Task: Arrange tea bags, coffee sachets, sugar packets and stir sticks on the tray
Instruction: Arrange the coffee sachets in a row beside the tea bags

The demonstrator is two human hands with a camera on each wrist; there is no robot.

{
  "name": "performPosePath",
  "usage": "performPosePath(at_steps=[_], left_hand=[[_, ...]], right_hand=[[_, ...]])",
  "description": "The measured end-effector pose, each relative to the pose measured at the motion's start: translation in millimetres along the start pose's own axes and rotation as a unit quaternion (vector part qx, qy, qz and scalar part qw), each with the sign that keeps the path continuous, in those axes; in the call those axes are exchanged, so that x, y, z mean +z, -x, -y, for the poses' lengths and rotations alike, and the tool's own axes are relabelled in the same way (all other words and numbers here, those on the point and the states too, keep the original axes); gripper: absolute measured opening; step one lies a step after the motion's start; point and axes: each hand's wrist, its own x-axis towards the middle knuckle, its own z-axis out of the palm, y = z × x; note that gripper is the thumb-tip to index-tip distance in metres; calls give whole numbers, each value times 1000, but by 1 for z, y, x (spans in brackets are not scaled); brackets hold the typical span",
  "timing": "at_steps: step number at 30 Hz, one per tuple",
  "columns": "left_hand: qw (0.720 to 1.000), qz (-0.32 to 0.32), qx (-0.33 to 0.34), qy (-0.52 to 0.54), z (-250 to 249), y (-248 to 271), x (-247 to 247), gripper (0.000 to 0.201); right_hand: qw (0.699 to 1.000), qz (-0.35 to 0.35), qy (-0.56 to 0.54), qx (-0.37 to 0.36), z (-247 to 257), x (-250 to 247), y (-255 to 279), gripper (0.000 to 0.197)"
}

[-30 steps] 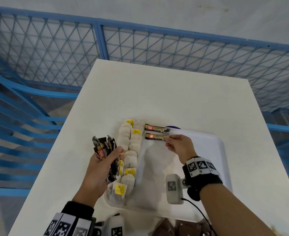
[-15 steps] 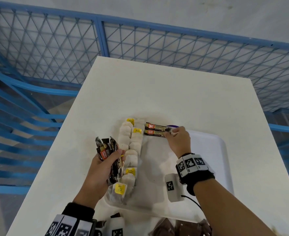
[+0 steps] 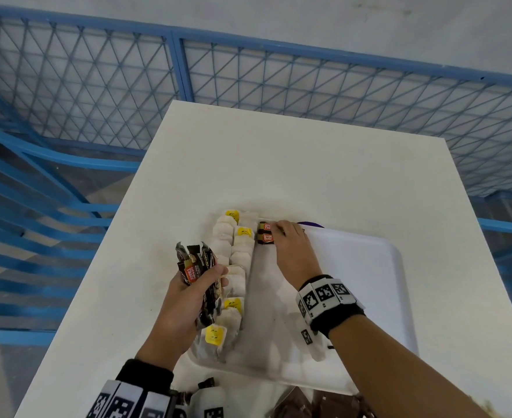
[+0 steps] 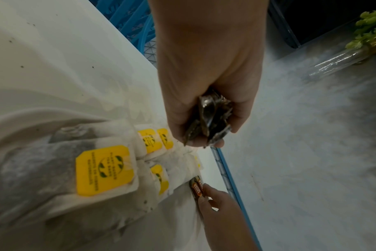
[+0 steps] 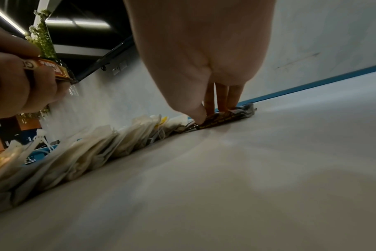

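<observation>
A white tray [image 3: 369,267] lies on the white table. Tea bags with yellow tags [image 3: 233,251] stand in two rows along the tray's left side, close up in the left wrist view [image 4: 103,169]. Two dark coffee sachets [image 3: 266,233] lie side by side at the tray's far end. My right hand [image 3: 281,233] presses straight fingers and the thumb down on them [image 5: 225,117]. My left hand [image 3: 206,279] grips a bundle of several coffee sachets [image 3: 195,263] upright, just left of the tea bags. No stir sticks or sugar packets can be made out.
Brown packets [image 3: 309,402] lie at the table's near edge, below the tray. A purple object [image 3: 310,224] peeks out beyond the tray's far rim. Blue mesh fencing [image 3: 278,70] rings the table [image 3: 309,161] on the far, left and right sides.
My right hand slid the second sachet up against the first and moved left over both, now covering most of them. The left hand keeps its bundle and has barely moved.
</observation>
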Motion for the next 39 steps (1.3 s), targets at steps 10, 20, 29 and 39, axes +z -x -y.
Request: performPosePath(at_steps=[10, 20, 29, 39], left_hand=[[999, 30, 18, 30, -1, 0, 7, 10], [995, 66, 23, 65, -3, 3, 16, 28], [998, 34, 22, 38, 0, 5, 7, 25], [999, 7, 32, 19, 3, 5, 2, 22]], right_hand=[[991, -46, -120, 38, 4, -13, 4, 33], [799, 223, -530, 174, 69, -70, 47, 22], [752, 195, -589, 220, 67, -76, 57, 26], [722, 182, -621, 246, 44, -86, 68, 11]])
